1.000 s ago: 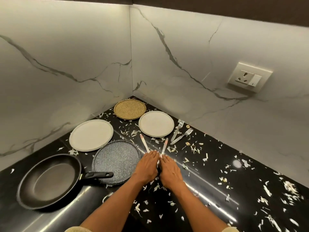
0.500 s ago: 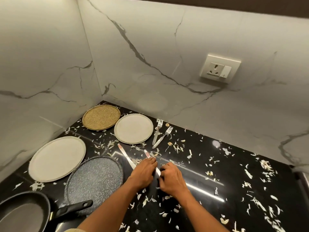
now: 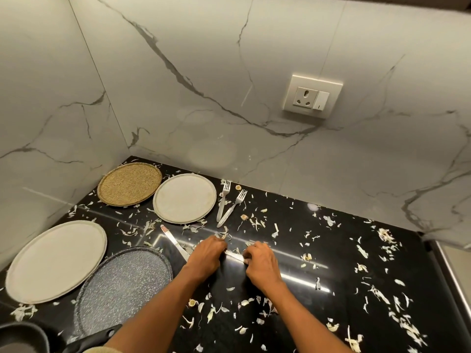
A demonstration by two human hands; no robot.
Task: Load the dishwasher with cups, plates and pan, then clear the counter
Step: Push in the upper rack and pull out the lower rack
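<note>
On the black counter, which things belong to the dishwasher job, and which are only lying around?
For the job:
- white plates
- speckled grey plate
- gold plate
- black pan
- two forks
- knife lying free
- knife between left hand and right hand
- scattered peel scraps, to be cleared

Just there:
- wall socket

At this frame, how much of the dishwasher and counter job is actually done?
Nothing looks loaded: four plates, including the white plate, and the pan sit on the counter. In hand: left hand and right hand grip a knife. Forks and scraps remain.
</note>
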